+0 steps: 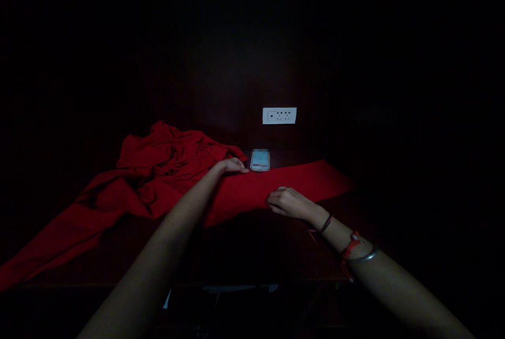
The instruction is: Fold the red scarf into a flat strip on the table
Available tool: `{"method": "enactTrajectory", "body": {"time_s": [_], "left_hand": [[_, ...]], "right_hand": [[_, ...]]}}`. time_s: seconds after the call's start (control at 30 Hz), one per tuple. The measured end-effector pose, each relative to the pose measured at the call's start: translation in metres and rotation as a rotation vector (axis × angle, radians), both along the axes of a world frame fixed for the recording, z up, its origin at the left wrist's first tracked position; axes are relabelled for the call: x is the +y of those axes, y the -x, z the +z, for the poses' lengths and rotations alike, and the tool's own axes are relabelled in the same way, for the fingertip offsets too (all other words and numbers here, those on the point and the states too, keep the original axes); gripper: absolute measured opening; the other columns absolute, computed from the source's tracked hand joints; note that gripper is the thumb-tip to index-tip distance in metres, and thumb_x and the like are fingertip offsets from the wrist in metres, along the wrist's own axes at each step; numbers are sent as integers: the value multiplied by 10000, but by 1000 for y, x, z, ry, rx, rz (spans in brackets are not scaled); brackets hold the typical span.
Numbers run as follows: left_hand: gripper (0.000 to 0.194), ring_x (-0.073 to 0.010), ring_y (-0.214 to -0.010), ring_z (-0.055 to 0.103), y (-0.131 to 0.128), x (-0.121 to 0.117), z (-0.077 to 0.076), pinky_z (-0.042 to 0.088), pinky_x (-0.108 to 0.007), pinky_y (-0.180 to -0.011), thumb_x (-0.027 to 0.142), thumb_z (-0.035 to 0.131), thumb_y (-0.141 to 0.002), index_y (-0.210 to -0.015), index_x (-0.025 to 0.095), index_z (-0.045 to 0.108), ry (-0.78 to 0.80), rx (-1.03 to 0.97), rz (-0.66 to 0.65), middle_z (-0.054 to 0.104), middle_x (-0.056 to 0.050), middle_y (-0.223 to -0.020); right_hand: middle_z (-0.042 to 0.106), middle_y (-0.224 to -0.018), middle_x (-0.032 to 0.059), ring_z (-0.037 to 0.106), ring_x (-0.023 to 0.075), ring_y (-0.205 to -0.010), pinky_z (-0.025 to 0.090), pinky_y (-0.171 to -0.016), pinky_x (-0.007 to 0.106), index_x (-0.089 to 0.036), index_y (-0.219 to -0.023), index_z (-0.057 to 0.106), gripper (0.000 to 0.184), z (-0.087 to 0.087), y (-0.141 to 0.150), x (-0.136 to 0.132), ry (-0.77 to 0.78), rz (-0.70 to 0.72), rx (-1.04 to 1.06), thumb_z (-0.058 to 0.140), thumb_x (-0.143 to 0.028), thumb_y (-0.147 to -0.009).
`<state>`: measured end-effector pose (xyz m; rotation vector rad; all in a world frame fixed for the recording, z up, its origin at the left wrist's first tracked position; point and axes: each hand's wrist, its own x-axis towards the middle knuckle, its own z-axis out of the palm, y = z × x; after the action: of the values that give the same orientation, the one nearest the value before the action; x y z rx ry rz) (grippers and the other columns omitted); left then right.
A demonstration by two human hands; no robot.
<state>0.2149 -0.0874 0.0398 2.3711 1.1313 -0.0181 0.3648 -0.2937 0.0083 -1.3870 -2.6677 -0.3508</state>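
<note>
A red cloth garment (pixel 173 152) spreads across the dark tabletop, heaped and wrinkled on the left. One long part of it, perhaps a sleeve or leg, lies flat to the right, and another long part trails to the lower left. My left hand (pixel 235 165) is at the far edge of the flat part, thumb and fingers closed on the cloth. At the near edge, my right hand (pixel 288 202) has its fingers curled in on the fabric; the fingertips are partly hidden. Bracelets and a red cord circle my right wrist and forearm.
Just beyond the cloth, a phone (pixel 260 160) with a lit screen lies by my left hand. A white wall socket (pixel 279 116) is fixed on the dark wall behind. The table's front edge (pixel 252 282) runs below my hands. The surroundings are very dark.
</note>
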Motion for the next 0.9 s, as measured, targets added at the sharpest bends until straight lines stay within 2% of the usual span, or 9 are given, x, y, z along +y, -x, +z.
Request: {"method": "enactTrajectory", "body": {"time_s": [0.07,0.17,0.4,0.57,0.7,0.8,0.87,0.9], "left_hand": [[212,-103,-592,485,-1,-5,0,362,-183,-558,383,589,-636,-657,172,596,21,0,-23,560,41,-585],[171,-109,-617,486,-5,-8,-1,361,-180,-575,320,655,-557,-611,174,583,22,7,-41,556,50,-582],[163,-111,-644,489,-10,-5,-6,368,-172,-570,265,668,-536,-618,169,565,-21,6,-14,550,52,-590],[220,-123,-687,519,-19,-8,-9,396,-186,-597,373,582,-664,-701,157,608,-26,22,-10,588,21,-682],[180,-164,-819,530,-33,-10,-16,421,-228,-697,292,593,-708,-813,147,604,-88,42,23,589,-2,-838],[265,-186,-898,519,-36,-11,-25,446,-340,-753,301,500,-801,-1015,146,521,-125,43,55,525,-46,-1029],[296,-184,-904,520,-34,-12,-30,452,-370,-752,305,461,-826,-1071,139,479,-146,32,73,504,-65,-1063],[289,-180,-894,525,-33,-14,-32,451,-347,-749,297,471,-820,-1057,132,489,-159,24,78,522,-64,-1040]], "right_hand": [[603,-804,54,538,143,-747,356,-736,277,-164,-859,567,170,0,0,0,3,18,29,418,-234,-819],[604,-871,58,541,147,-810,360,-760,283,-170,-926,560,176,-1,-1,1,10,30,53,441,-209,-802],[619,-854,58,567,141,-790,402,-729,262,-160,-897,578,178,-4,-2,2,76,17,92,433,-132,-796],[583,-1038,74,531,153,-957,394,-840,292,-176,-1029,554,251,-8,-4,4,61,53,193,410,-180,-823],[529,-1153,76,473,162,-1064,353,-923,323,-177,-1114,515,308,-12,-6,6,79,45,194,409,-194,-825],[515,-1180,49,458,149,-1087,309,-970,342,-203,-1143,495,332,-13,-7,7,110,58,188,393,-171,-829],[513,-1185,34,453,138,-1094,289,-986,346,-215,-1158,482,348,-13,-7,8,132,86,187,374,-150,-833],[514,-1184,29,449,134,-1099,284,-990,347,-219,-1165,475,355,-12,-7,8,140,96,188,365,-143,-835]]}}
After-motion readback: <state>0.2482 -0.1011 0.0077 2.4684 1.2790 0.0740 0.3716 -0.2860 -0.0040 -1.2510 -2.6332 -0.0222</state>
